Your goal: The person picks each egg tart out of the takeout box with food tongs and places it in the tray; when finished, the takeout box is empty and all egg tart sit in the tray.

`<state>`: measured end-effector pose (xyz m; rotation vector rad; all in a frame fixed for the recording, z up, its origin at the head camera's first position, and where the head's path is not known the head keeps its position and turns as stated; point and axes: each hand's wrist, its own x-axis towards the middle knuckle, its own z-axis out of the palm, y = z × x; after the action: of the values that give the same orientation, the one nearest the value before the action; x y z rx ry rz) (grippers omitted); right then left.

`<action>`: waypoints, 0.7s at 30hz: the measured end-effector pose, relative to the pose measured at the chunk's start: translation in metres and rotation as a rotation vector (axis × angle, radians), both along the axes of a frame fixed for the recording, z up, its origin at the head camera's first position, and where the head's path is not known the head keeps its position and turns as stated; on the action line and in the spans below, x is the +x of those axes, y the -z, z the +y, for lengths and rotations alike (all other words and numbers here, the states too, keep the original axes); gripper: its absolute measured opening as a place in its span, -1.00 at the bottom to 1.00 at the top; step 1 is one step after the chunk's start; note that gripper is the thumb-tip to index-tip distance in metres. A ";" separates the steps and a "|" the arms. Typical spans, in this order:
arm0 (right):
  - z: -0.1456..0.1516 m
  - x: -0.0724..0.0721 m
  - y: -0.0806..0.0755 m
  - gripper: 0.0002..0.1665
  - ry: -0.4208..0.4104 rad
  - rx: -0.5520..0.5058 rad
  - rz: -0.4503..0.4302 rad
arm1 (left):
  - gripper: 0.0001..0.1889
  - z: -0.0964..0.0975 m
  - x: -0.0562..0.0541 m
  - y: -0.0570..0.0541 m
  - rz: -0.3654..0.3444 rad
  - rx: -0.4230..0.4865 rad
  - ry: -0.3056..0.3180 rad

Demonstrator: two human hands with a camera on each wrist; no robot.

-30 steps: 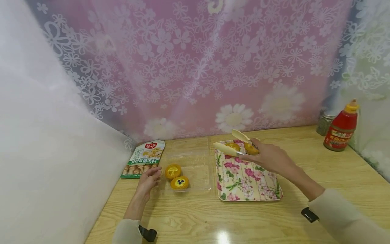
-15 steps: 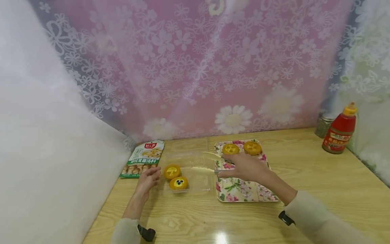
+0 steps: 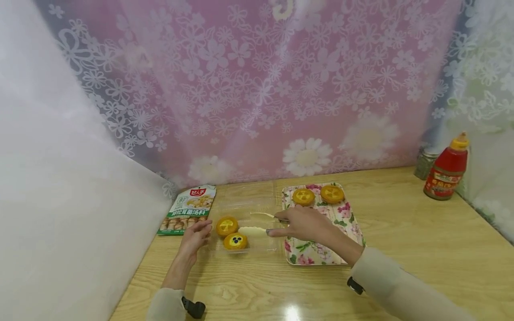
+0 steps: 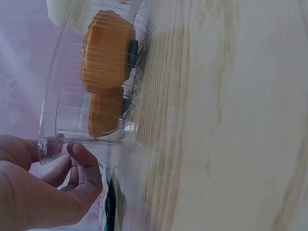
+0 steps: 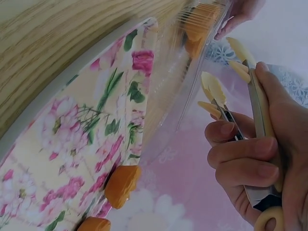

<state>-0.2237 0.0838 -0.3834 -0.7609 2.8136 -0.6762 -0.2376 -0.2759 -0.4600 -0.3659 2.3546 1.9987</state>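
Observation:
My right hand (image 3: 307, 224) grips a pair of tongs (image 5: 257, 113), whose cream tips stand apart over the clear plastic box (image 3: 263, 244). At the left of that box sit two tarts: a plain-topped tart (image 3: 227, 226) and a tart with dark berries (image 3: 235, 241). The tong tips are just right of them, around neither. My left hand (image 4: 53, 185) pinches the box's rim at its left corner between thumb and finger. On the floral tray (image 3: 299, 258) to the right, two more tarts, a left one (image 3: 303, 196) and a right one (image 3: 332, 194), lie along the back.
A green and white food packet (image 3: 188, 209) lies left of the box, behind my left hand. Far right stand a red sauce bottle (image 3: 446, 171) and a small glass jar (image 3: 425, 165). A flowered curtain (image 3: 257, 111) hangs behind the wooden table (image 3: 241, 285).
My right hand has moved left with the tongs, from the tarts on the tray to above the clear box. Those tray tarts are now uncovered. My left hand has stayed put.

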 end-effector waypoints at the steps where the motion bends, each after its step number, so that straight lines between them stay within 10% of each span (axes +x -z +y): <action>1: -0.002 0.000 0.000 -0.18 0.008 0.000 -0.012 | -0.54 0.000 0.000 0.000 -0.001 0.001 0.002; 21: -0.032 0.001 0.001 -0.24 -0.002 0.066 -0.020 | -0.58 0.000 -0.002 0.002 -0.006 -0.017 0.002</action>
<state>-0.2222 0.0517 -0.3847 -0.7419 2.8017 -0.5839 -0.2398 -0.2757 -0.4617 -0.3701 2.3687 1.9753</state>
